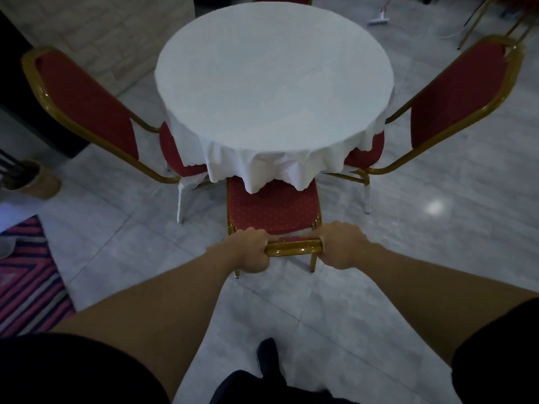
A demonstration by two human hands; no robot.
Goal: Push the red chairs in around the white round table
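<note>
Place: banquet or dining hall.
Evidence: gold-framed red banquet chairs (pixel 87 103) ringing a white-clothed round table (pixel 274 91); pale marble-look tile floor (pixel 437 243) showing.

left hand (pixel 250 249) + right hand (pixel 341 245) grip near chair (pixel 272 211) top rail | seat partly under white round table (pixel 274 83), frame centre
</note>
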